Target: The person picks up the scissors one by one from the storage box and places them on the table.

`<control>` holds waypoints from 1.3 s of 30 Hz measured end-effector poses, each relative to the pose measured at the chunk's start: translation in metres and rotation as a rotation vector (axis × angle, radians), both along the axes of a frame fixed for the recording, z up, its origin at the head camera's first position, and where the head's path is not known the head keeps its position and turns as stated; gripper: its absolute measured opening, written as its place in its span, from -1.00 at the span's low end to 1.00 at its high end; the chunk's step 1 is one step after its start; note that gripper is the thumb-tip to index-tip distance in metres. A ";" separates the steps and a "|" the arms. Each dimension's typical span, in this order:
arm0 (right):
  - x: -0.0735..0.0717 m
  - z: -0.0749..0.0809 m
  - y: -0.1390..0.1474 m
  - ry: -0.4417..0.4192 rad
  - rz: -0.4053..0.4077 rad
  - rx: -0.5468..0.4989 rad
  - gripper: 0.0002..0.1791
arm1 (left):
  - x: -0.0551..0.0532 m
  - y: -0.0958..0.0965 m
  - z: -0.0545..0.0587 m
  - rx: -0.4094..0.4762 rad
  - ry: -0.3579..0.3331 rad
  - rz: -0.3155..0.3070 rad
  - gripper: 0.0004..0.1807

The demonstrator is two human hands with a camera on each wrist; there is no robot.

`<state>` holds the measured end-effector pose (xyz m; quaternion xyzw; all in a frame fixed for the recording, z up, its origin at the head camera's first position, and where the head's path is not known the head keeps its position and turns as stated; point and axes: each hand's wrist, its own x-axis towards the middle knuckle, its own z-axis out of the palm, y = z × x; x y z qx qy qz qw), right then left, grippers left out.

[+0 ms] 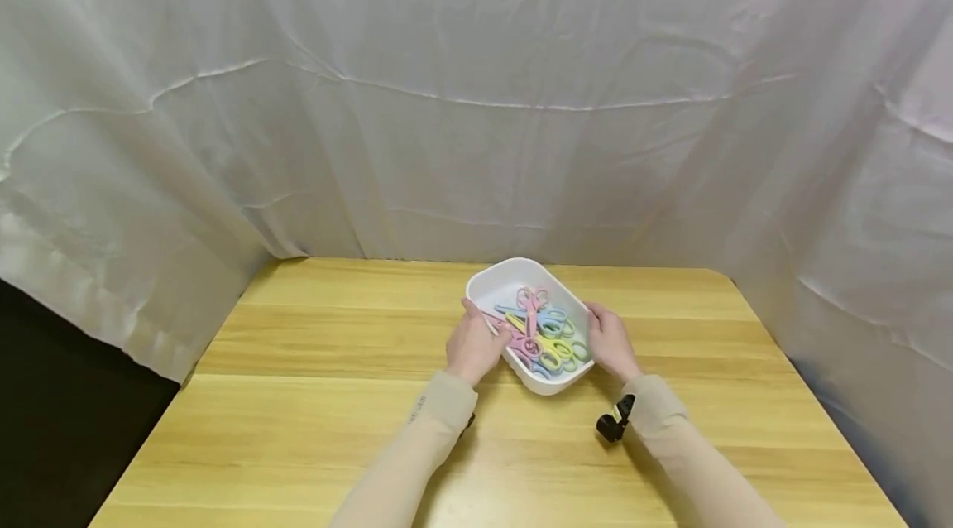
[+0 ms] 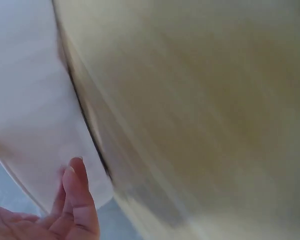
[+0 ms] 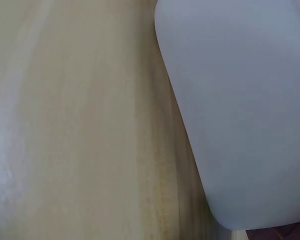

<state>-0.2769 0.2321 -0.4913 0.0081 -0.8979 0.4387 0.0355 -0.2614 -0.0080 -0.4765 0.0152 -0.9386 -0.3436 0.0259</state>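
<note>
- The pale curtain (image 1: 476, 172) rises behind the counter (image 1: 313, 429), with bare wood on both sides of my work; I judge that gives me room to shift my load without bumping anything.
- The white bin (image 1: 497, 281) sits around the middle of the counter's width, toward the far edge, turned so one corner points roughly at me. I cannot tell whether its base is lifted fully clear of the wood, so a gentle, level motion seems wisest.
- My left hand (image 1: 476, 346) holds the left wall, thumb over the rim, fingers against the outside. I should press evenly there, since a hard pinch might flex the wall.
- My right hand (image 1: 612, 342) grips the opposite wall; most of its fingers are hidden. Matching the left hand's height and force should stop the corner nearest me from dipping.
- The scissors lie in a loose, overlapping pile inside, mostly toward the near end: yellow scissors (image 1: 549, 341), blue scissors (image 1: 552, 319), pink scissors (image 1: 531, 314) and a green handle (image 1: 579, 352). That end is probably heavier, so a tilt could slide them.
- My left thumb (image 1: 500, 333) rests close to the pile; I should mind the blades.
</note>
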 end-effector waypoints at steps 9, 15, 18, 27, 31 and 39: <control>-0.001 0.002 0.000 0.006 0.013 0.027 -0.50 | -0.003 0.000 0.004 -0.034 -0.074 -0.007 0.09; -0.006 0.005 0.000 0.017 0.032 0.046 -0.50 | -0.006 -0.001 0.008 -0.035 -0.079 -0.004 0.11; -0.006 0.004 0.000 0.006 0.039 0.047 -0.50 | -0.006 -0.001 0.008 -0.042 -0.079 -0.010 0.12; 0.002 -0.001 0.003 -0.006 0.040 0.057 -0.50 | 0.004 0.001 0.005 -0.030 -0.093 -0.031 0.11; 0.004 -0.003 0.004 -0.015 0.043 0.067 -0.50 | 0.005 0.001 0.004 -0.038 -0.107 -0.045 0.11; 0.003 0.003 0.001 -0.002 0.039 0.067 -0.51 | -0.001 -0.003 0.009 -0.038 -0.129 -0.082 0.13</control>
